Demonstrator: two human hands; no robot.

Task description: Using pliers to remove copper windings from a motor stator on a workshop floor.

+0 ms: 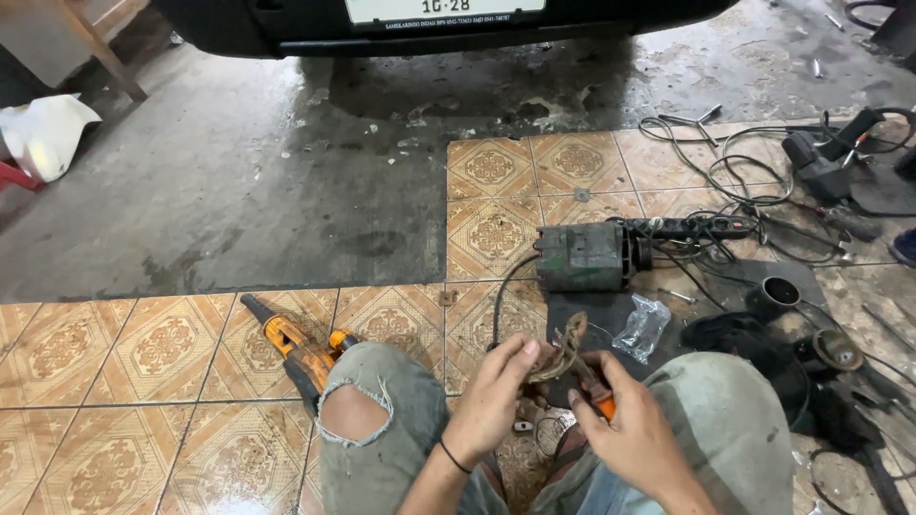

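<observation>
I sit on a tiled floor with my knees up in torn grey jeans. My left hand (496,396) pinches a small brown frayed bundle of wire or cord (566,345) between my knees. My right hand (634,434) grips an orange-handled tool (598,393), likely pliers, with its tip at the bundle. Just beyond the hands lies a grey-green electric motor housing (582,256) on a dark mat (596,315), with a black cable running from it toward my hands.
An orange and black power drill (296,348) lies left of my left knee. A crumpled clear plastic bag (644,327), a black power strip (692,227), tangled cables (735,157), a dark power tool (830,153) and round metal parts (780,292) sit right. A car's rear bumper (429,29) stands ahead on wet concrete.
</observation>
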